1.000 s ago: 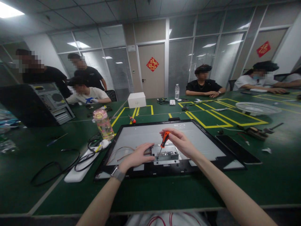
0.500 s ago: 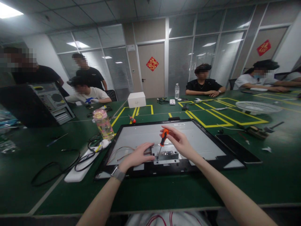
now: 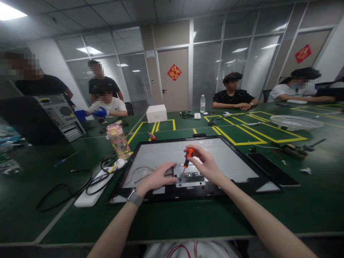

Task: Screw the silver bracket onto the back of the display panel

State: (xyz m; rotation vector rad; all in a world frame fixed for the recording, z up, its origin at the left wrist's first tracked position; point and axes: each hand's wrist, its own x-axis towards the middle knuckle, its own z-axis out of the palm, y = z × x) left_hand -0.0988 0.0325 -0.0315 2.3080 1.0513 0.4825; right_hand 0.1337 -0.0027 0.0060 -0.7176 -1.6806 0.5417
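Observation:
My right hand (image 3: pixel 206 163) grips an orange and black screwdriver (image 3: pixel 189 153) by its handle. The shaft points down, slightly tilted, with its tip at the near left part of a metal bracket (image 3: pixel 197 184). That bracket sits on the back of a flat display panel (image 3: pixel 228 161) with a black frame, lying on the table. My left hand (image 3: pixel 158 177) rests at the bracket's left edge, thumb and fingers apart. Thin wires (image 3: pixel 139 172) run across the panel to the left of it. Any screw under the tip is too small to make out.
To the left are a white power strip (image 3: pixel 87 197) with black cable and a clear bottle with a pink lid (image 3: pixel 118 141). A dark phone-like slab (image 3: pixel 271 168) lies on the right. Behind stand a red screwdriver (image 3: pixel 152 136) and a white box (image 3: pixel 156 114). Several people sit or stand around the table.
My right hand and the screwdriver handle have shifted slightly, the tip staying on the bracket. My left hand keeps its place. Across the table, a person's blue-gloved hands have lifted and spread.

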